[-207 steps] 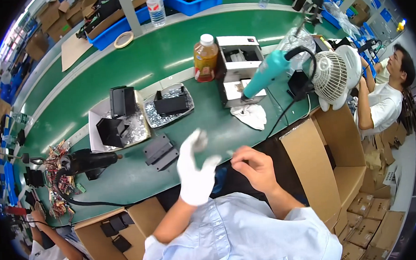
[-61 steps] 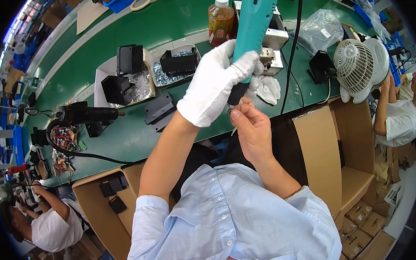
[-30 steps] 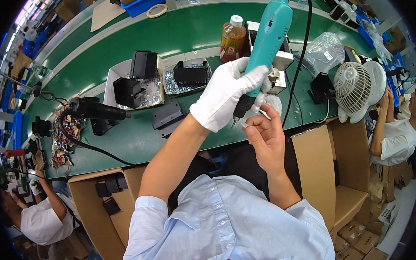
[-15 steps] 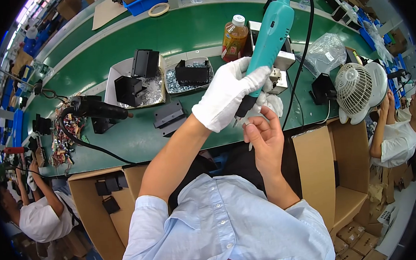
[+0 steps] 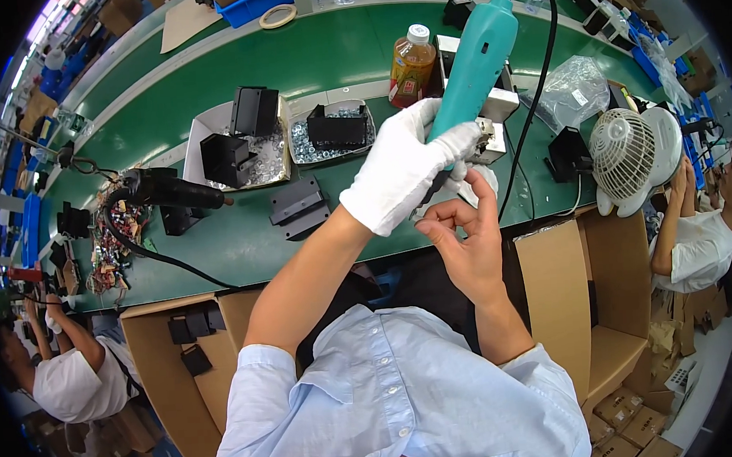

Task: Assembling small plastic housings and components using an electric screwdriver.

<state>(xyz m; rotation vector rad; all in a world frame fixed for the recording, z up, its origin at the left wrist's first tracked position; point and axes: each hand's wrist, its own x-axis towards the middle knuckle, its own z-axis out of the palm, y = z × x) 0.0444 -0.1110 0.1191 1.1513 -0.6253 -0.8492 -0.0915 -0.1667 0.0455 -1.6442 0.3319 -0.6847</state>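
My left hand (image 5: pixel 408 163), in a white glove, is wrapped round a teal electric screwdriver (image 5: pixel 480 58). The tool slants, its cord end up to the right and its dark nose down behind my glove. Just beside that nose, my bare right hand (image 5: pixel 467 239) has thumb and forefinger pinched together. A small pale bit shows at those fingertips, too small to name. Behind the hands lies a crumpled white cloth or glove (image 5: pixel 487 179), partly covered by my fingers. Left of my glove, black metal brackets (image 5: pixel 299 207) rest on the green bench (image 5: pixel 250 256).
Two trays of small hardware (image 5: pixel 272 169) carry black brackets. A drink bottle (image 5: pixel 412 65) stands behind my left hand. At the right are a clear plastic bag (image 5: pixel 574 94) and a fan (image 5: pixel 623 150). A black-handled tool (image 5: pixel 171 190) lies left; open cartons (image 5: pixel 555 301) stand below the bench edge.
My right hand's fingertips have shifted slightly left and up, toward the screwdriver's nose. The screwdriver has tilted a little, and its tip is now hidden.
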